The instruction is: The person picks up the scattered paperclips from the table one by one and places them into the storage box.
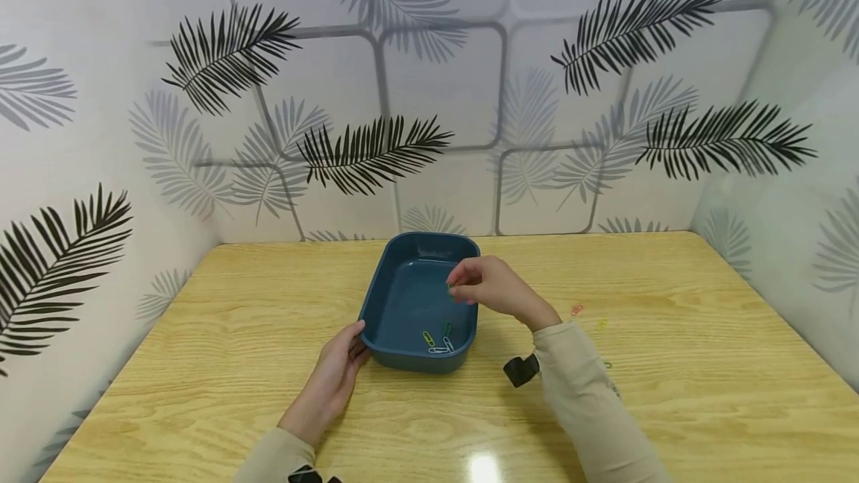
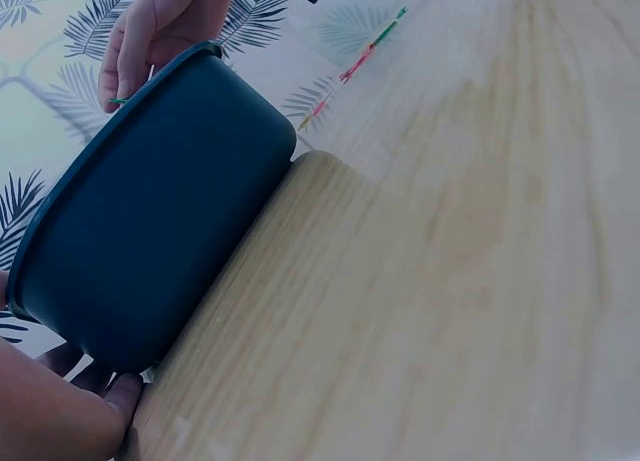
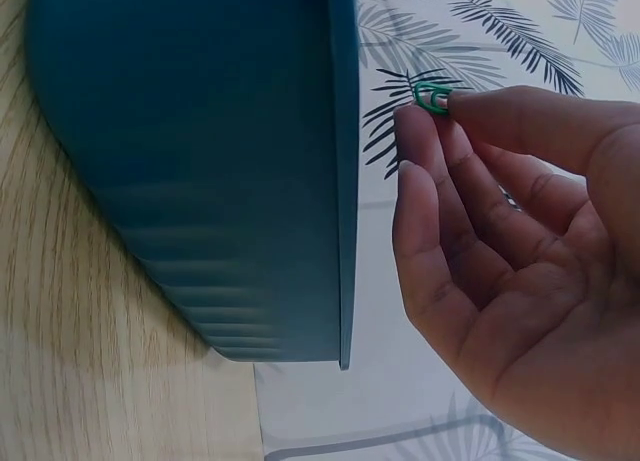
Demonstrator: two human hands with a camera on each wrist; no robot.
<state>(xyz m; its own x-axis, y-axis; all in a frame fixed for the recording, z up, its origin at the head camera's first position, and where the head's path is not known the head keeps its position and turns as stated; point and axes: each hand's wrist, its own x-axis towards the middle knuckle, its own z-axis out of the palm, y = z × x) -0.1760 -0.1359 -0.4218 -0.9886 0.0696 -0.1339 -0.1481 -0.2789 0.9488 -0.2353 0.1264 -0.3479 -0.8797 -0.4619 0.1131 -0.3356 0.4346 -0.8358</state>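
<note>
A dark blue plastic bin (image 1: 409, 297) stands on the table. My left hand (image 1: 335, 371) grips its near left corner, thumb at the rim and fingers against the outside wall. Between thumb and fingertips my right hand (image 1: 495, 289) pinches a green paper clip (image 3: 432, 98), held over the right side of the bin. On the bin's floor, towards the near end, lie a yellow paper clip (image 1: 429, 338), a green paper clip (image 1: 447, 329) and white paper clips (image 1: 438, 350).
Right of the bin, loose paper clips lie on the wooden table (image 1: 268, 297): a pink one (image 1: 577, 310), a yellow one (image 1: 602, 324) and a green one (image 1: 608, 365), partly beside my right sleeve. A leaf-patterned wall (image 1: 443, 88) closes off the table's back.
</note>
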